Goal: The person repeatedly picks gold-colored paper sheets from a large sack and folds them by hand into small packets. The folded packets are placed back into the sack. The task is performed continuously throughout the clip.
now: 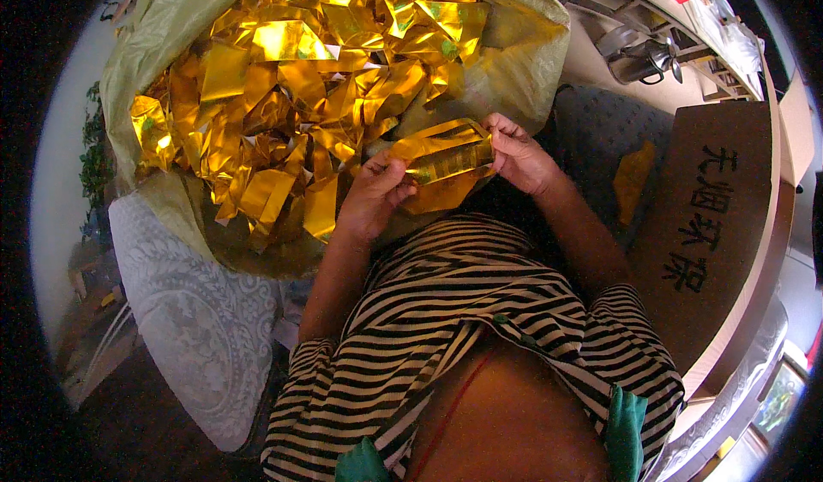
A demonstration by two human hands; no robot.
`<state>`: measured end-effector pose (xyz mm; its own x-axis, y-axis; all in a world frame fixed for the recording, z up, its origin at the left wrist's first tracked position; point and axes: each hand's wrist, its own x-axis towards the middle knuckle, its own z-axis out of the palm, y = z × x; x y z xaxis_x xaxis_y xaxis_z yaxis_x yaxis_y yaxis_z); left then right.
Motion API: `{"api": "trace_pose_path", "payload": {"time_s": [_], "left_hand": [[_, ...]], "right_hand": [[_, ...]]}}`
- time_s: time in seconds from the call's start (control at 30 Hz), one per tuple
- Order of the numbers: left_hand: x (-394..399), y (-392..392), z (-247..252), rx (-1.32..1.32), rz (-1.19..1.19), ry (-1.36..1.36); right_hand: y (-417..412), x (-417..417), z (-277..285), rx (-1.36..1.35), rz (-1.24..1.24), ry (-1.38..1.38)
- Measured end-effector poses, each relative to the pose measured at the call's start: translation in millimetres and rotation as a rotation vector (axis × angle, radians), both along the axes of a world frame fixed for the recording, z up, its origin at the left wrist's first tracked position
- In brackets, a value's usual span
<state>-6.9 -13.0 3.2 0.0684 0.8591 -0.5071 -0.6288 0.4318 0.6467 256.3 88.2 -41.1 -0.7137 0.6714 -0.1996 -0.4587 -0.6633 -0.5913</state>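
Between my hands is a folded piece of gold foil paper, its long edges bent up. My left hand pinches one end between thumb and fingers, and my right hand grips the opposite end. Another gold sheet lies just under the held piece, above my lap. Beyond my hands, a large pale yellow-green woven sack stands wide open, heaped with many folded gold foil pieces. Some of them show white undersides.
A cardboard box with handwriting stands at the right. A gold scrap rests on dark patterned fabric beside it. A white lace-covered surface is at the left. A metal kettle stands on the far right shelf.
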Motion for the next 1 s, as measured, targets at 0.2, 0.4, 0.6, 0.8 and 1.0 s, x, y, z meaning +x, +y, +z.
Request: {"api": "trace_pose_path", "payload": {"time_s": [0.2, 0.4, 0.6, 0.8, 1.0], "left_hand": [[-9.6, 9.3, -13.4, 0.114, -0.067, 0.120], [-7.4, 16.5, 6.1, 0.378, -0.026, 0.534], [4.1, -2.5, -1.2, 0.658, -0.412, 1.803], [3.0, -7.4, -3.2, 0.627, -0.417, 1.756], [4.2, -10.7, 2.1, 0.723, -0.361, 1.773]], "right_hand": [[0.5, -9.7, 22.8, 0.057, -0.058, -0.166], [10.5, -36.9, 68.0, 0.145, -0.320, -0.037], [-27.5, -28.9, 20.6, 1.170, -0.038, -1.077], [-35.6, -26.6, 23.3, 1.425, 0.005, -1.190], [-38.2, -29.4, 30.9, 1.569, -0.093, -1.194]]}}
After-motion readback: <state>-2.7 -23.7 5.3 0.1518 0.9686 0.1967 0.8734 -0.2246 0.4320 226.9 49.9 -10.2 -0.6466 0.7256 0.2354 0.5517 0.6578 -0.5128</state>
